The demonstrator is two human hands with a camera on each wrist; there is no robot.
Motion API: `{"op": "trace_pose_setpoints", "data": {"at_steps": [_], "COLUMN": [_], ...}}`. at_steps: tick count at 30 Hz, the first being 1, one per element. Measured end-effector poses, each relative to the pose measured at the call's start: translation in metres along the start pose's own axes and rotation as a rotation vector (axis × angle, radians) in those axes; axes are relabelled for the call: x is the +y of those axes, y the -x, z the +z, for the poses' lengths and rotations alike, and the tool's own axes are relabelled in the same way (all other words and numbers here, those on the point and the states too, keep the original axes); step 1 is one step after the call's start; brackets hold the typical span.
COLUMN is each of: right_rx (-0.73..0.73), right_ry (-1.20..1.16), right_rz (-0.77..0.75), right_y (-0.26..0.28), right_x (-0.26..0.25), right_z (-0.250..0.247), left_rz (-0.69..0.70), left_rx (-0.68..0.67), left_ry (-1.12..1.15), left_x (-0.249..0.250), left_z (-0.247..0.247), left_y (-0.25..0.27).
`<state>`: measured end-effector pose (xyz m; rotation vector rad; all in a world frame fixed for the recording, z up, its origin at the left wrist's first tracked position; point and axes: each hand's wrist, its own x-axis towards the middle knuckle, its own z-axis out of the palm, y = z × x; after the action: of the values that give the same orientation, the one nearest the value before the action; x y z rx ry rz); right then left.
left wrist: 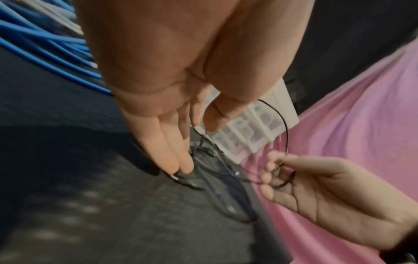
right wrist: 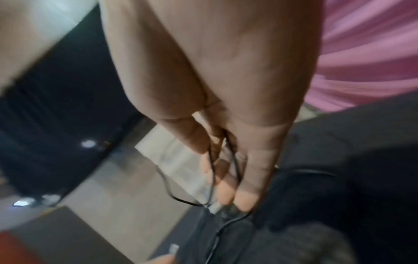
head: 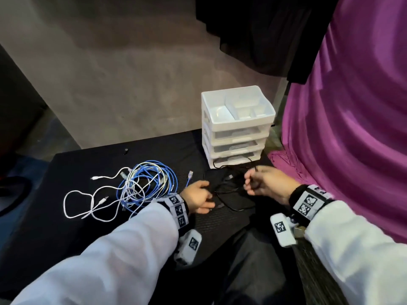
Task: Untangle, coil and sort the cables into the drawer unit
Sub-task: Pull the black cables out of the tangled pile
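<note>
A thin black cable (head: 233, 206) lies in loose loops on the black table, in front of the white drawer unit (head: 239, 125). My right hand (head: 250, 183) holds a few loops of it, fingers curled round the strands (right wrist: 211, 171). My left hand (head: 207, 201) reaches over the cable with straight fingers (left wrist: 167, 153), their tips touching a connector end on the table. A tangle of blue and pale network cables (head: 145, 183) lies to the left of my left hand. A white USB cable (head: 83, 205) sprawls further left. The unit's drawers look closed.
A purple cloth (head: 352, 128) hangs close on the right, beside the drawer unit and my right hand. A small dark object (head: 126, 151) lies near the table's far edge. The black table (head: 88, 238) ends at the left over a grey floor.
</note>
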<state>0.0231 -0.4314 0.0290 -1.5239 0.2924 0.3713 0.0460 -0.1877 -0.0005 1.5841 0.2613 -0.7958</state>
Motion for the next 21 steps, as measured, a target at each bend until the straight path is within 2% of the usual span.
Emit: {"op": "trace_pose_setpoints", "data": {"at_steps": [2,6,7,13,16,18,19,21], "right_rx": [0.067,0.172,0.201,0.236,0.205,0.239,0.262,0.301], "right_ry": [0.035,-0.076,-0.055,0.490,0.713,0.918,1.001,1.016], "right_rz": [0.106,0.123,0.112,0.101,0.120,0.117,0.116,0.104], "right_y": [-0.013,-0.020,-0.020,-0.010,-0.002,0.001,0.002,0.003], "right_x": [0.031,0.047,0.045,0.046,0.047,0.047,0.046,0.045], "right_z": [-0.011,-0.025,-0.026,-0.044,-0.054,-0.057,-0.057,-0.053], "left_rz": [-0.004,0.238,0.264,0.074,0.063,0.071,0.085,0.102], "left_rx": [-0.005,0.274,0.308,0.242,0.199,0.196,0.212,0.279], "left_ry": [0.053,-0.267,-0.325,-0.494,-0.589,-0.657,-0.669,-0.602], "left_x": [-0.016,-0.028,-0.030,-0.041,-0.049,-0.049,-0.049,-0.045], "left_z": [-0.010,-0.019,-0.021,-0.008,0.005,0.011,0.012,0.018], "left_y": [-0.005,-0.005,-0.007,-0.006,-0.005,-0.004,-0.005,-0.011]}}
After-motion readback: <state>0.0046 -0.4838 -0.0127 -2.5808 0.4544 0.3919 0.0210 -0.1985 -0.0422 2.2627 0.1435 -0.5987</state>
